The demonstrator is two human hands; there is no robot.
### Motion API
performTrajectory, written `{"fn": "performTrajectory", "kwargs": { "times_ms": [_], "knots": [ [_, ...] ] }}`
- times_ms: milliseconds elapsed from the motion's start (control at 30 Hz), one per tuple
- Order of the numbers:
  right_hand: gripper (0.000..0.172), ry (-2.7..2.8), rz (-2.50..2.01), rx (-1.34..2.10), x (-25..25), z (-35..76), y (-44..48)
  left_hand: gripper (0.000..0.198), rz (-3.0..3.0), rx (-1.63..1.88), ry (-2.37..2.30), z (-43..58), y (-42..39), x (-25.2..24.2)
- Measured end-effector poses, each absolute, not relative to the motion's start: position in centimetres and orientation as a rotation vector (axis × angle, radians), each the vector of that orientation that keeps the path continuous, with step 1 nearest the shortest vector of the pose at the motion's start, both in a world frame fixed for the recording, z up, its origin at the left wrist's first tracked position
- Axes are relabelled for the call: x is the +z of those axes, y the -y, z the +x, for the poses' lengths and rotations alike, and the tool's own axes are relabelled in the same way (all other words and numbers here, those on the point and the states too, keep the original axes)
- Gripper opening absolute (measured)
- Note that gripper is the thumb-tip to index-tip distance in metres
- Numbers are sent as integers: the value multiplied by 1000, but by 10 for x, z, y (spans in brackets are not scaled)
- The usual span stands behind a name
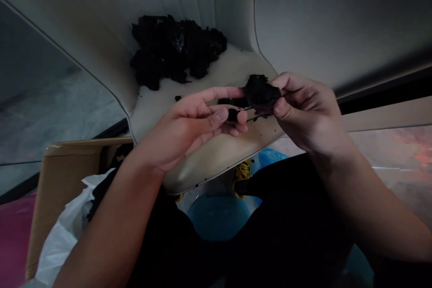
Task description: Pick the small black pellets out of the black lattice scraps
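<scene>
My right hand (pixel 305 110) pinches a ragged black clump (pixel 261 93) between thumb and fingers, just above the front of a cream seat (pixel 202 162). My left hand (pixel 199 121) meets it from the left, its thumb and fingers closed on a small dark bit (pixel 232 114) pulled off the clump, the index finger stretched toward it. A heap of the same black material (pixel 175 49) lies at the back of the seat, and a few black crumbs dot the surface.
A cardboard box (pixel 64 175) with a white plastic bag (pixel 67 229) in it stands at lower left. A blue round object (pixel 218 216) and blue plastic (pixel 270 157) sit below the seat. The pale seat back (pixel 337 18) rises behind.
</scene>
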State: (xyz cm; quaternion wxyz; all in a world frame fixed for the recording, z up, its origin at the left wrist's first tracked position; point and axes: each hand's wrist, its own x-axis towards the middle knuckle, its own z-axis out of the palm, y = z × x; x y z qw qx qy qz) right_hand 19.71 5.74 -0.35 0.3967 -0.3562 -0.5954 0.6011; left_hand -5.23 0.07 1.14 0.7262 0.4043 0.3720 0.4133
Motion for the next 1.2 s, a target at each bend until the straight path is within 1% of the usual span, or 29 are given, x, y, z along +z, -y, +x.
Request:
{"fn": "performTrajectory", "kwargs": {
  "times_ms": [67,100,167,267,367,467,567,633,700,733,767,900,1067,1133,1200],
  "knots": [
    [35,1498,-883,1540,-4,194,-57,13,929,895,-854,-54,-2,14],
    [36,1490,-868,1560,-6,192,-57,12,958,904,-878,-53,-2,15],
    [37,1476,-845,1593,-11,188,-57,17,1044,944,-941,-50,-2,16],
    [33,1470,-809,1592,-18,185,-58,9,1175,1031,-1085,-46,-2,17],
    [30,1475,-791,1574,-22,183,-59,17,1193,1123,-1248,-44,-1,16],
    [31,1492,-802,1537,-23,179,-58,17,1207,1181,-1362,-43,-1,14],
    [26,1497,-774,1525,-19,177,-56,19,1262,1232,-1457,-50,-4,14],
    [22,1457,-737,1481,-14,179,-56,21,1292,1369,-1620,-63,-9,15],
    [22,1408,-710,1397,-7,182,-58,22,1308,1491,-1811,-80,-13,16],
    [22,1397,-709,1358,-5,184,-59,21,1330,1459,-1865,-88,-15,16],
    [23,1400,-710,1331,-5,185,-60,20,1365,1344,-1890,-95,-16,16],
    [22,1452,-673,1296,-11,182,-67,11,1540,688,-1887,-105,-15,8],
    [26,1534,-675,1421,-13,182,-71,12,1661,182,-1993,-107,-13,-6],
    [28,1563,-683,1456,-11,184,-71,20,1660,58,-1994,-107,-10,-6],
    [30,1584,-692,1472,-11,185,-71,31,1735,59,-1974,-104,-4,-2]
  ]
}}
